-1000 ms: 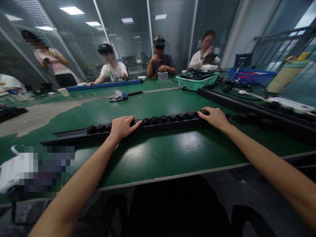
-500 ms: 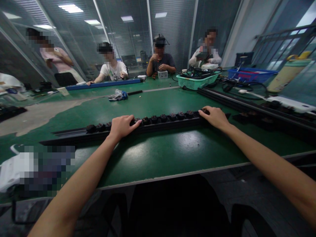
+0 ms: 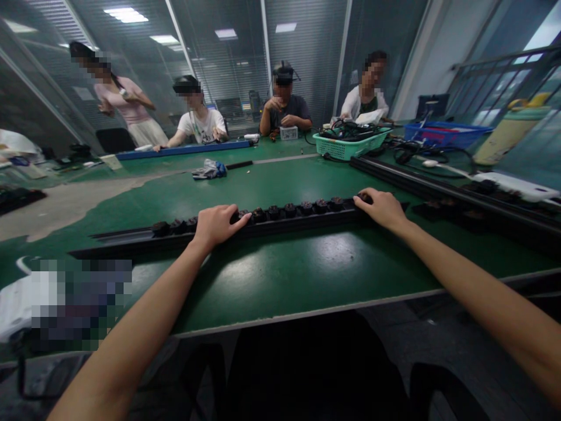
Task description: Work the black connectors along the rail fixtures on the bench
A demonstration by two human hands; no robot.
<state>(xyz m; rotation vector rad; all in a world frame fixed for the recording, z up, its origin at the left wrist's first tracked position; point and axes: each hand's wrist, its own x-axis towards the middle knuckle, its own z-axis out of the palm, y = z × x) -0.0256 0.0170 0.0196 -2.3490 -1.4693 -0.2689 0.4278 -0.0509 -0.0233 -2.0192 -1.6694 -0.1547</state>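
A long black rail lies across the green table in front of me, with a row of several black, round-topped socket-like modules along its channel. My left hand is closed over the row left of centre, thumb along the near side; the part beneath it is mostly hidden. Near the rail's right end, my right hand grips a dark module between thumb and fingers. The rail's left stretch reaches past the modules.
A second black rail lies at the right. Beyond are a green basket of cables, a blue basket and a crumpled cloth. A white device sits at the left front. Several people are across the table.
My hands and the rail stay almost still. Across the table, the standing person at left has shifted rightward, and the person at far right has lowered their hands.
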